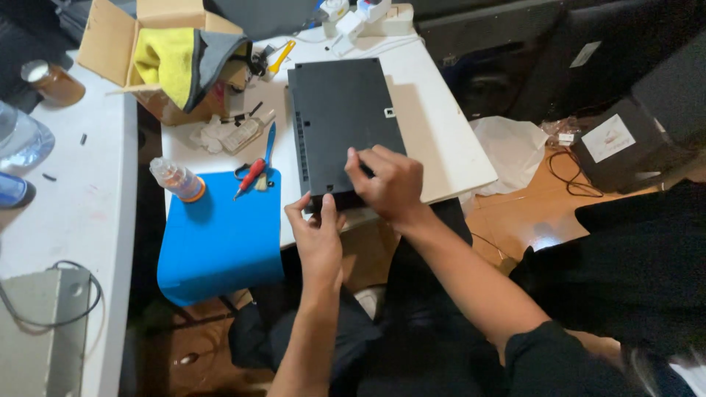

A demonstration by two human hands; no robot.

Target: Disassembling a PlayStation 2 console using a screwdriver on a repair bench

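Hands gripped the console (343, 125) at the tabletop's (448, 147) near edge: left hand (318, 234) pinched its corner, right hand (388, 184) pressed flat on top; steady, even pressure seemed wise.

White tabletop (448, 140) carries a dark flat console (342, 117), its near edge directly under the fingers (360, 165). Left of the fingers lie a blue mat (220, 235), a small bottle (176, 179) with an orange base, and a red-handled tool (250, 176) beside a blue one (270, 143). Beyond the fingers, at the far-left corner, stands an open cardboard box (110, 40) holding a yellow-and-grey cloth (173, 59).
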